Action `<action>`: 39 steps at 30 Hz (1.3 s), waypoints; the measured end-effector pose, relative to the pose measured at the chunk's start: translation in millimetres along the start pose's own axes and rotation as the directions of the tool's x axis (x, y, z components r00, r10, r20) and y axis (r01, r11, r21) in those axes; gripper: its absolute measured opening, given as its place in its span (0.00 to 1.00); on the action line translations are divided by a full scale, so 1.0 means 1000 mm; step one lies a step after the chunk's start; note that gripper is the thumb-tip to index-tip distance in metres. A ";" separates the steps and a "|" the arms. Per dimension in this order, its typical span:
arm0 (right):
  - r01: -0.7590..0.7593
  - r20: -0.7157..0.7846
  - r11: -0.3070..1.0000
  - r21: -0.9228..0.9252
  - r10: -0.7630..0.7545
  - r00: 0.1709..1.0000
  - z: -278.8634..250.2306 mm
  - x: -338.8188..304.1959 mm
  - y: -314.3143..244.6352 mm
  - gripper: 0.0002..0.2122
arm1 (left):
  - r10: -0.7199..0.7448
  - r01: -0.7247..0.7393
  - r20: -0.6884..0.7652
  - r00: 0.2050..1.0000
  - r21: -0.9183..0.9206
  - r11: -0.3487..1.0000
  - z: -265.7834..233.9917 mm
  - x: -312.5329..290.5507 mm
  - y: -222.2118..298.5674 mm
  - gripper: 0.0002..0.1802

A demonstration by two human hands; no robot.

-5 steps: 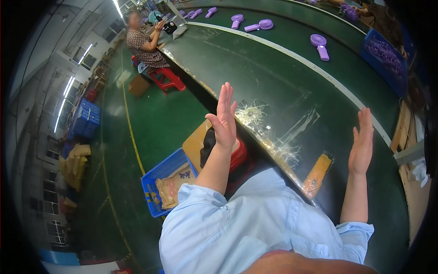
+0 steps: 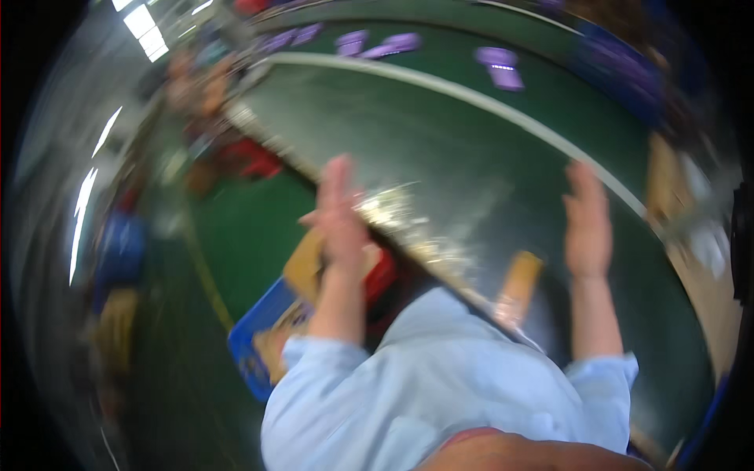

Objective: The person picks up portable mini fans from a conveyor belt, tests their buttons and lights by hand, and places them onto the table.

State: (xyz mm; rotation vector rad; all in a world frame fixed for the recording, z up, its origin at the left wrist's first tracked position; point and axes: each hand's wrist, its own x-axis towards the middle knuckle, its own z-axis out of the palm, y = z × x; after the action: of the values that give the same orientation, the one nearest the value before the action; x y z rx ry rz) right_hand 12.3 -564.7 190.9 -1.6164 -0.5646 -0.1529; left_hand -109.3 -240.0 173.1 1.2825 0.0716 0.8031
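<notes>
Both hands are raised with nothing in them, their outlines blurred. My left hand [image 2: 341,218] is upright over the table's near edge, beside the shiny taped patch [image 2: 393,210], with its fingers stretched. My right hand [image 2: 587,224] stands up over the green table surface [image 2: 471,157], fingers straight and held close together. Nearest to it lies a flat yellow-orange piece [image 2: 521,284] at the table's edge, partly under clear wrap. Farther off lie purple handheld fans, one of them [image 2: 499,68] at the far right and another [image 2: 393,45] more to the left; neither hand touches them.
A curved white line [image 2: 471,96] crosses the green surface. A blue crate [image 2: 616,72] with purple items stands far right. On the floor at left are a blue basket [image 2: 250,355] with brown paper and a red stool [image 2: 255,157] by a blurred person. Wooden boards [image 2: 667,184] border the right.
The whole view has shifted and blurred; the surroundings and both hands now appear farther left. Both hands stay raised, stretched out and without anything in them.
</notes>
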 end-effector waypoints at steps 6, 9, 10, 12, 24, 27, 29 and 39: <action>0.130 0.346 0.989 -0.071 -0.098 0.933 0.049 -0.022 0.021 0.20 | -0.080 0.048 0.070 0.994 0.377 0.925 0.015 -0.019 -0.026 0.28; 0.270 0.493 0.931 -0.246 -0.119 0.862 0.066 -0.047 0.052 0.24 | -0.036 -0.106 0.226 0.973 0.584 0.805 0.019 -0.027 -0.090 0.29; 0.307 0.531 0.900 -0.309 -0.105 0.841 0.068 -0.052 0.061 0.24 | -0.026 -0.131 0.239 0.971 0.614 0.778 0.024 -0.028 -0.100 0.29; 0.356 0.566 0.853 -0.383 -0.088 0.820 0.074 -0.050 0.065 0.23 | 0.071 -0.288 0.314 0.947 0.725 0.626 0.021 -0.031 -0.110 0.31; 0.401 0.567 0.858 -0.322 -0.165 0.807 0.085 -0.056 0.070 0.17 | -0.021 -0.444 0.468 0.883 0.851 0.281 0.022 -0.035 -0.096 0.21; 0.403 0.556 0.860 -0.313 -0.178 0.812 0.087 -0.058 0.071 0.17 | -0.042 -0.426 0.460 0.887 0.849 0.312 0.019 -0.035 -0.097 0.22; 0.402 0.555 0.863 -0.306 -0.181 0.812 0.087 -0.059 0.072 0.17 | -0.036 -0.425 0.459 0.888 0.847 0.318 0.020 -0.036 -0.096 0.22; 0.154 0.336 0.985 -0.080 -0.119 0.934 0.082 -0.044 0.072 0.23 | -0.080 -0.138 0.282 0.956 0.675 0.725 0.000 -0.032 -0.105 0.27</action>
State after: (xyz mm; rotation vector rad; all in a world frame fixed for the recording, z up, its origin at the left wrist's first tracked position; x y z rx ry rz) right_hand -12.8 -499.4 96.5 -1.7175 -0.9430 -0.0131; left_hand -81.2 -264.5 69.3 2.1189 0.1203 0.6125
